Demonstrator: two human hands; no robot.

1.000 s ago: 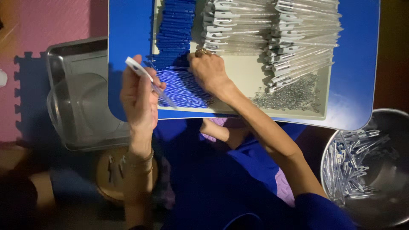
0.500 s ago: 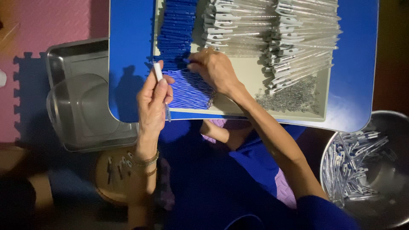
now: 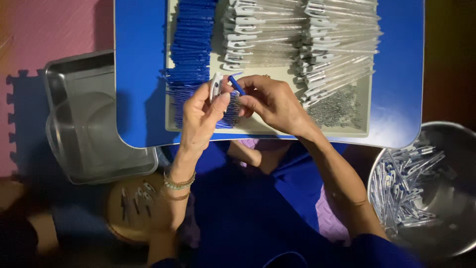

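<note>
Blue counter [image 3: 141, 74] carries tray [image 3: 364, 130] of parts. Left hand [image 3: 201, 116] pinches white cap [image 3: 215, 85]; right hand [image 3: 275, 101] grips blue stick [image 3: 236, 84], meeting above tray's near edge.

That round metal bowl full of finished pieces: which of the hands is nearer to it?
Right. The right hand is over the tray, on the side of the metal bowl; the left hand is farther away, beyond it.

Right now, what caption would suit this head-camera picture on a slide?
Left hand holding a white clip piece meets right hand pinching a blue rod above a tray of parts.
</note>
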